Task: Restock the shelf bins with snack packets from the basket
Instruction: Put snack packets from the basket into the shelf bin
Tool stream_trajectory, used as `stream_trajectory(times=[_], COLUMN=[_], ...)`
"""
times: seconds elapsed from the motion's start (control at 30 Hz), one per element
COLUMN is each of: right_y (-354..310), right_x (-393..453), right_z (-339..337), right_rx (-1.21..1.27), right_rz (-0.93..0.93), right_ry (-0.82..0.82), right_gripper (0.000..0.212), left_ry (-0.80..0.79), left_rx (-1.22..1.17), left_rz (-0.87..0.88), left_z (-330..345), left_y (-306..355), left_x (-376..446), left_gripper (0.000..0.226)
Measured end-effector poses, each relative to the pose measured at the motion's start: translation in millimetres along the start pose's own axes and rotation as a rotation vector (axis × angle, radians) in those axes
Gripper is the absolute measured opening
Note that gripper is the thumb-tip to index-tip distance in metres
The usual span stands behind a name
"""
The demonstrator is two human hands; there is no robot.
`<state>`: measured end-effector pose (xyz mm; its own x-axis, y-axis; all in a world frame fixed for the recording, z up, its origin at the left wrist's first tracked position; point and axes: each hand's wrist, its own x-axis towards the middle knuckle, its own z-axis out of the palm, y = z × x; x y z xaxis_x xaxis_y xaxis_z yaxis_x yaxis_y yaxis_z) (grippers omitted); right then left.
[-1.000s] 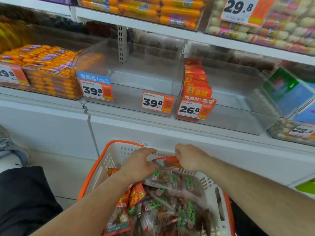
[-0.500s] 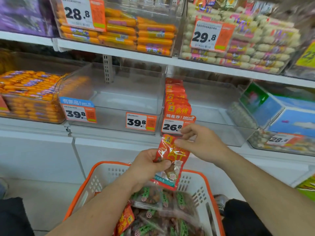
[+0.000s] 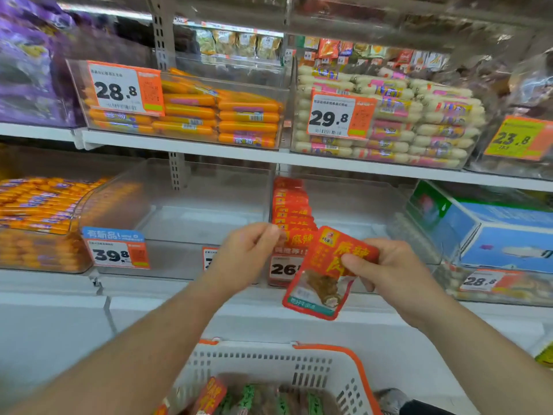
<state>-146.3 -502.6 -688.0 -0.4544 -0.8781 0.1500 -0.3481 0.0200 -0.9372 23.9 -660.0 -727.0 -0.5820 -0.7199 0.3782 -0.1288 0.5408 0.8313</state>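
My right hand [image 3: 395, 274] pinches a red snack packet [image 3: 323, 283] by its top, tilted, in front of the clear bin [image 3: 368, 211] tagged 26. A row of matching red packets [image 3: 291, 205] stands along that bin's left side. With curled fingers, my left hand [image 3: 245, 256] pinches the left edge of the row's front packet [image 3: 299, 239]. Below sits the white basket with an orange rim [image 3: 344, 353], holding red packets [image 3: 209, 395] and green-labelled packets [image 3: 248, 398].
Left of the red row is a clear bin [image 3: 194, 214] tagged 39.8 with nothing visible inside. Orange sausage sticks [image 3: 36, 202] fill the far-left bin. A blue box [image 3: 493, 232] stands at right. The upper shelf [image 3: 329, 161] carries full sausage bins overhead.
Both hands lifted the red packet out of the basket up to shelf height. My left hand let go of it and moved to the row in the bin. My view tilted upward.
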Motion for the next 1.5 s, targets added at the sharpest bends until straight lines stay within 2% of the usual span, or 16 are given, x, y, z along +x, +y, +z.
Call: stream_trajectory(times=[0.07, 0.1, 0.2, 0.33, 0.43, 0.57, 0.7, 0.8, 0.9, 0.97, 1.17, 1.27, 1.43, 1.5], right_y=[-11, -14, -19, -23, -23, -15, -4, 1, -1, -2, 3, 2, 0, 0], right_x=[7, 12, 28, 47, 60, 77, 89, 93, 97, 98, 101, 103, 109, 111], right_z=[-12, -17, -23, -17, -10, -3, 8, 19, 24, 28, 34, 37, 40, 38], right_rx=[-0.022, -0.035, -0.08, -0.127, -0.201, -0.316, -0.454, -0.421, -0.403, -0.448, -0.484, -0.513, -0.494, -0.482], right_rz=[-0.107, -0.148, -0.238, -0.298, -0.313, -0.257, -0.142, -0.026, 0.032, 0.062, 0.199, 0.251, 0.294, 0.293], right_ry=[0.092, 0.129, 0.186, 0.198, 0.195, 0.134, 0.011, -0.078, -0.067, -0.057, -0.156, -0.214, -0.229, -0.244], right_gripper=[0.016, 0.015, 0.019, 0.024, 0.024, 0.011, 0.021, 0.023, 0.03, 0.033, 0.027, 0.027, 0.012, 0.012], left_ry=[0.118, 0.09, -0.097, -0.176, -0.183, -0.168, -0.187, -0.205, -0.161, -0.143, -0.148, -0.159, -0.003, 0.039], left_rx=[0.337, 0.461, 0.747, 0.901, 0.876, 0.781, 0.716, 0.676, 0.645, 0.634, 0.584, 0.516, 0.405, 0.415], left_rz=[0.111, 0.16, 0.175, 0.127, 0.079, 0.044, 0.034, 0.045, 0.061, 0.06, 0.077, 0.094, 0.181, 0.25], left_z=[-9, -11, -11, -5, -2, -1, -3, -3, -2, -2, 0, -1, 5, 7], left_y=[2, -1, 0, 7, 5, 0, -8, -13, -17, -19, -22, -23, -25, -29], left_x=[34, 49, 73, 86, 91, 95, 100, 104, 104, 104, 104, 104, 91, 81], left_gripper=[0.01, 0.002, 0.018, 0.019, 0.013, 0.011, 0.019, 0.025, 0.009, 0.009, 0.015, 0.005, 0.012, 0.012])
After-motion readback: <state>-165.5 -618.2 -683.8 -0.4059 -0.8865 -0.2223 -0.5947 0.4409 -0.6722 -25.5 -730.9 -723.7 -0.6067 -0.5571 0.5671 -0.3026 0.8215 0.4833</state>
